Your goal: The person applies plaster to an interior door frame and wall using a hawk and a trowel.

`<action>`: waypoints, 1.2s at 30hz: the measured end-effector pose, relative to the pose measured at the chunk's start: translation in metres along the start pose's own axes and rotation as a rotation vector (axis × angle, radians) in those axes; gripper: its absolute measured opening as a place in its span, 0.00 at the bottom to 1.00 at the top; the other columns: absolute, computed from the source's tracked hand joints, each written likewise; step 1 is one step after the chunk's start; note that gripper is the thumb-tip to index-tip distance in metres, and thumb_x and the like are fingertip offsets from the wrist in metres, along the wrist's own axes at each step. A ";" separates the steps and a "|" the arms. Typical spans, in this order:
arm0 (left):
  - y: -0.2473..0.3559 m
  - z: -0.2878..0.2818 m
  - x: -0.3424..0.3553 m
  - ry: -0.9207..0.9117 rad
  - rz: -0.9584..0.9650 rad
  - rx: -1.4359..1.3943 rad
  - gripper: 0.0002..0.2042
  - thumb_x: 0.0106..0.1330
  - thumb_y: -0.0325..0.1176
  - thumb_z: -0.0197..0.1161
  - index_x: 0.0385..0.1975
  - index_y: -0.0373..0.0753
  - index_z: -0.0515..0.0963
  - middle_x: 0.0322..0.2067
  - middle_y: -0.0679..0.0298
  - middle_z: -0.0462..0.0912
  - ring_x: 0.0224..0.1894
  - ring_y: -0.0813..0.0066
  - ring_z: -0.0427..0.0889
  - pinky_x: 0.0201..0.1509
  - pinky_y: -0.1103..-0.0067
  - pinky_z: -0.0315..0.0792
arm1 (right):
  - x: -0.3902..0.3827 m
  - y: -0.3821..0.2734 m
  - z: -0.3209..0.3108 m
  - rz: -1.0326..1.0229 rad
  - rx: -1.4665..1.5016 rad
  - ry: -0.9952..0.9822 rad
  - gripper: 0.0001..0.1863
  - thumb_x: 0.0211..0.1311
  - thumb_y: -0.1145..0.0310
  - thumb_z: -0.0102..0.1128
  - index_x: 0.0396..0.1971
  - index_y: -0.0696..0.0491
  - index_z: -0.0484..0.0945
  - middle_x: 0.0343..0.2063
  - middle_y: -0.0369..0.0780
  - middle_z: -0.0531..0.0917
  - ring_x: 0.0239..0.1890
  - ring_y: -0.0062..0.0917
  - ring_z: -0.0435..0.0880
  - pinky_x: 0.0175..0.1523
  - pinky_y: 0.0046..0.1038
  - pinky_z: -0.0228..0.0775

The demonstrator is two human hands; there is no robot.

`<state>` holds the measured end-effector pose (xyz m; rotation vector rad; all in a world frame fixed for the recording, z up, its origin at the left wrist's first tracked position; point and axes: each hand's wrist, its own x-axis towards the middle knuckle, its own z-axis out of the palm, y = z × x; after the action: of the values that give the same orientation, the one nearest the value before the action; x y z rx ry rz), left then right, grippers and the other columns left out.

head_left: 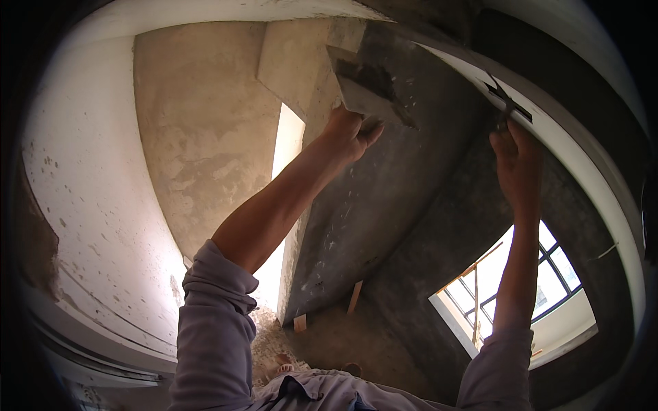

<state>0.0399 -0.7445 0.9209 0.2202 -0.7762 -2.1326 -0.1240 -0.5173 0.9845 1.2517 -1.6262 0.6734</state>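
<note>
Okay, left hand (353,137) had the flat board (361,98) gripped from below, dark mortar-like stuff (370,74) on top. Board lay up and left of the right hand (519,154), long axis slanting upper left to lower right. Right hand gripped a dark trowel-like tool (509,104), raised by the pale curved strip (565,140), well apart from the board. Couldn't tell whether the tool touched the strip.

Rolled greyish-mauve sleeves (216,315), bare forearms (274,198), grey shirt front (336,385)
</note>
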 end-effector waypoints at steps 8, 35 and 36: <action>-0.011 -0.027 0.020 -0.126 -0.045 -0.021 0.16 0.65 0.34 0.60 0.50 0.51 0.67 0.47 0.69 0.73 0.49 0.73 0.75 0.50 0.74 0.75 | -0.066 -0.014 -0.009 -0.038 0.235 -0.245 0.20 0.57 0.66 0.64 0.48 0.58 0.76 0.33 0.43 0.82 0.35 0.31 0.82 0.40 0.31 0.72; 0.028 0.044 0.044 0.028 0.055 -0.041 0.14 0.70 0.37 0.51 0.54 0.48 0.64 0.52 0.64 0.67 0.51 0.68 0.70 0.45 0.74 0.77 | 0.058 -0.023 0.066 -0.109 0.009 -0.009 0.20 0.60 0.57 0.57 0.48 0.53 0.77 0.38 0.47 0.83 0.42 0.42 0.82 0.47 0.39 0.73; 0.029 0.048 0.048 0.021 0.069 -0.056 0.15 0.70 0.37 0.51 0.55 0.48 0.64 0.53 0.63 0.66 0.52 0.68 0.69 0.45 0.74 0.77 | 0.063 -0.023 0.066 -0.127 -0.008 0.022 0.20 0.60 0.57 0.58 0.48 0.52 0.77 0.38 0.47 0.83 0.42 0.42 0.82 0.47 0.39 0.73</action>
<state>0.0089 -0.7729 0.9814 0.1834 -0.7009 -2.0806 -0.1277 -0.6072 1.0119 1.3246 -1.5158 0.5991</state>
